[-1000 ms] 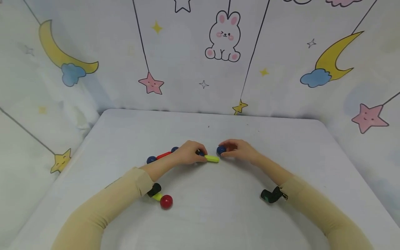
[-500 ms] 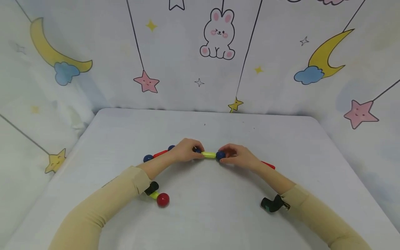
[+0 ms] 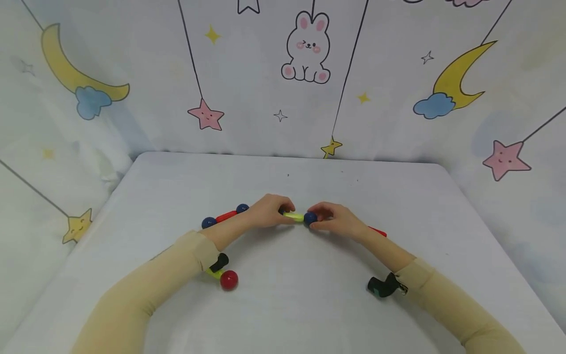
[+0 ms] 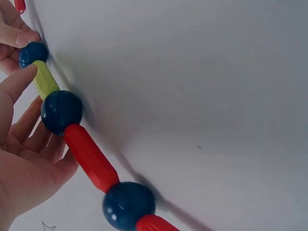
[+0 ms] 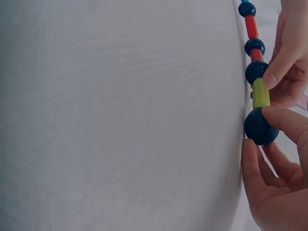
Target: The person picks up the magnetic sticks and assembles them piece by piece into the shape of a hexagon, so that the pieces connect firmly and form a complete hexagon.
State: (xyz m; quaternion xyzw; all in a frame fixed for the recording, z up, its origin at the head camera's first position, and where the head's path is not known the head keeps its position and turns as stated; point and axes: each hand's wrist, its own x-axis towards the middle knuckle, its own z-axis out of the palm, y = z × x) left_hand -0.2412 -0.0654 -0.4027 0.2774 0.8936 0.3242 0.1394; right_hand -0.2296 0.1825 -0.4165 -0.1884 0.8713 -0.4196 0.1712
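Observation:
A chain of blue balls and ribbed rods lies across the table. My left hand pinches the yellow-green rod beside a blue ball, with other fingers behind that ball. At the chain's right end my right hand holds another blue ball between thumb and fingertips. This end ball meets the tip of the yellow-green rod. Leftward the chain carries on with a red rod, a blue ball and a further red rod. The left hand covers part of it in the head view.
Beyond the right forearm lies a loose red rod, partly hidden. A red ball with a yellow-green rod sits beside the left sleeve. The white table ends at a patterned cloth backdrop.
My right hand has brought its blue ball left against the yellow-green rod's free end, closing the earlier gap. The red rod behind the right forearm has come into view.

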